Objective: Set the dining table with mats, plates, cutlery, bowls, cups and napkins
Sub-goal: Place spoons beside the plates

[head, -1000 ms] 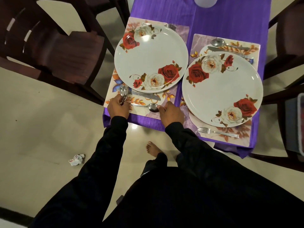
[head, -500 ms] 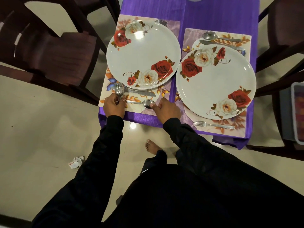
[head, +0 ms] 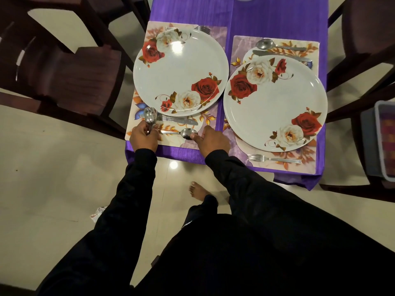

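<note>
fingers on spoon, lying crosswise, bowl rightward

Dark wooden chairs around purple tablecloth; crumpled paper scrap, possibly a wrapper, on pale tiled floor.

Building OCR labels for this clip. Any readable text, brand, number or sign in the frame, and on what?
None can be read.
Knife by the left plate: a small stamped mark on the blade, too small and blurred to read.
Crumpled wrapper on the floor: faint reddish print, unreadable.
Plates, mats and purple tablecloth: flower and leaf patterns only, no lettering.
</note>
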